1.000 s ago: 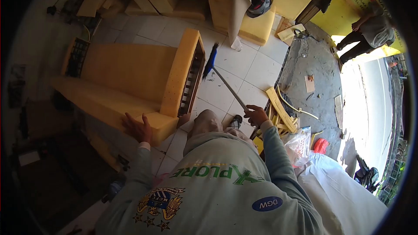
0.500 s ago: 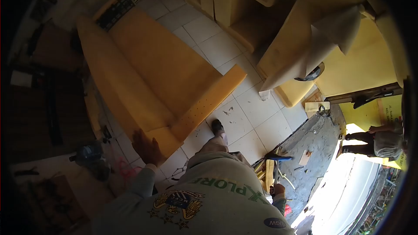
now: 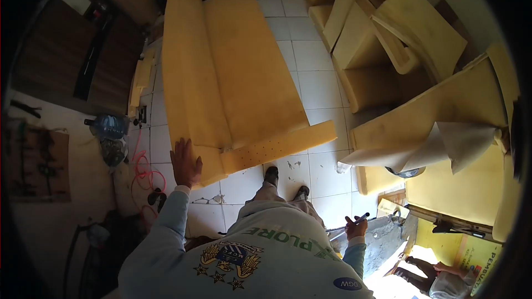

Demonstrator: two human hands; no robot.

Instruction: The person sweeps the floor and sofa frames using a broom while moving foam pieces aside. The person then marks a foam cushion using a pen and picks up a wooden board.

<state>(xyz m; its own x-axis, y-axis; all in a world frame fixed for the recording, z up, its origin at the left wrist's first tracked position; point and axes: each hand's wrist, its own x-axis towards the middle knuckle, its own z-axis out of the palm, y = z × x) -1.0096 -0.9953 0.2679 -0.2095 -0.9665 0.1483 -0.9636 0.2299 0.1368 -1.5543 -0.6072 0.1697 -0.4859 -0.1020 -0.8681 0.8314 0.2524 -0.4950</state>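
Note:
My left hand [image 3: 186,164] lies with fingers stretched out on the near left corner of a yellow foam-covered sofa frame [image 3: 249,61]. Beside it, a foam-covered armrest [image 3: 277,147] with a row of dark dots runs across the sofa's near end. Lower right, my right hand [image 3: 354,229] is closed around a marker [image 3: 362,218], a short dark stick with a pale part. That hand is held out beside my body, apart from the sofa.
More yellow foam furniture parts [image 3: 382,39] are piled on the right, with a loose grey cloth [image 3: 426,149] draped over one. White floor tiles [image 3: 316,77] run between. A red hose [image 3: 145,171] coils at left near a blue water bottle [image 3: 111,127]. Another person [image 3: 443,279] is outside, lower right.
My view has turned, so the sofa appears more upright and farther right. My left hand stays on the sofa corner. My right hand has come up, and the marker now shows in it.

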